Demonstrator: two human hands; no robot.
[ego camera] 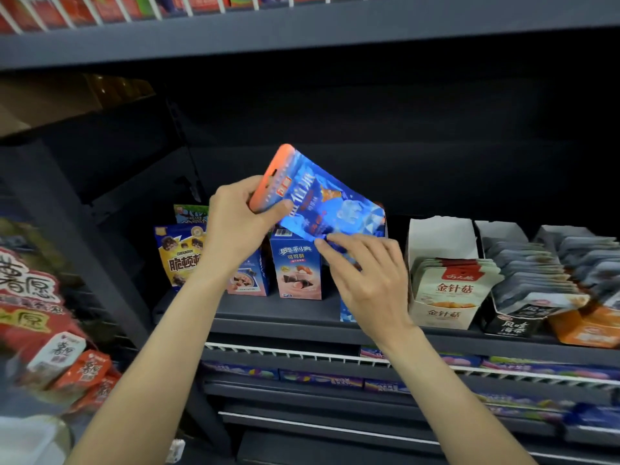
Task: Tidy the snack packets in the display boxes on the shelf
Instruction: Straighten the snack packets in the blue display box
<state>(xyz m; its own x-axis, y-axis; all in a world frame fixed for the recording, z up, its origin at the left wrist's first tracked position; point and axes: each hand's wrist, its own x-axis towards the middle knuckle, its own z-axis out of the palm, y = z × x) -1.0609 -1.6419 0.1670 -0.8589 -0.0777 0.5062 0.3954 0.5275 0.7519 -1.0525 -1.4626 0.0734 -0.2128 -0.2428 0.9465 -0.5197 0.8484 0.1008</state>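
A shiny blue snack packet (322, 199) with an orange top edge is held tilted above the middle shelf (302, 333). My left hand (238, 226) grips its orange top end, thumb across the front. My right hand (365, 280) pinches the packet's lower edge with its fingertips. Behind my right hand stands a blue display box (345, 312), mostly hidden. To the right stand a white display box (443, 313) of cream packets, a black box (513, 325) of grey packets and an orange box (583, 330).
Left of the hands stand blue cartons (298, 270), a yellow-and-blue bag (179, 255) and a green packet behind it. Red snack bags (30, 297) hang at far left. Wire-fronted lower shelves (335, 357) hold blue and purple packs. The upper shelf (302, 31) overhangs.
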